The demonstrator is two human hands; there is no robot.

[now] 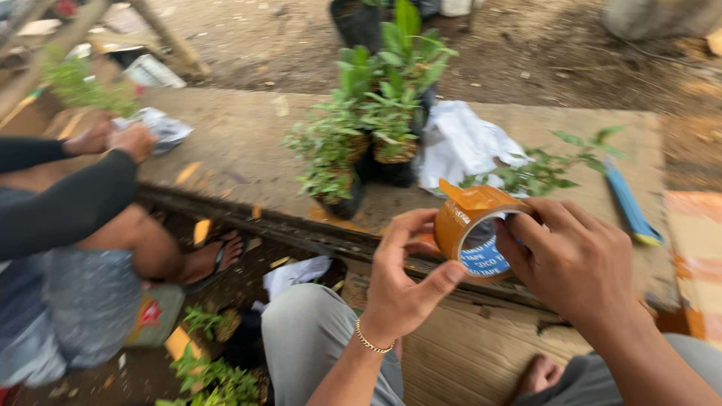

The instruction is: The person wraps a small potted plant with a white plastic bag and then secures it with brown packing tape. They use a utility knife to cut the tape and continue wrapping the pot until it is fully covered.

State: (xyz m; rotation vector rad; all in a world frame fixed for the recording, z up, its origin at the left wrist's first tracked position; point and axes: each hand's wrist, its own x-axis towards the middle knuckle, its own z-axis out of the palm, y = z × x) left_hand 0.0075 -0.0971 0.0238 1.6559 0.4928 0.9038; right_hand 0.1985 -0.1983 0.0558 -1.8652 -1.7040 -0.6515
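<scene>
both hands hold a roll of brown tape [474, 229] in the air above the near edge of the bench [241, 143]. the right hand [575, 259] grips the roll's right side, fingers wrapped over the rim and thumb by the blue-and-white core. the left hand [402, 278], with a gold bracelet [370, 342] at the wrist, meets the roll from the left, thumb and forefinger pinching at its lower rim; a loose tape end stands up from the top of the roll.

just beyond the roll, on the bench, a leafy cutting [553, 165] lies across crumpled white paper [462, 143], and a blue-handled tool [630, 203] rests near the right edge. a group of small green plants in black bags [368, 128] stands at mid-bench.

at the left edge another person, in black sleeves [64, 199], has both hands on a paper-wrapped bundle [154, 124]; that person's sandalled foot [214, 259] rests on the ground below the bench. more seedlings [210, 372] sit on the ground at lower left. the wearer's grey-trousered knees [308, 338] fill the bottom of the view.
</scene>
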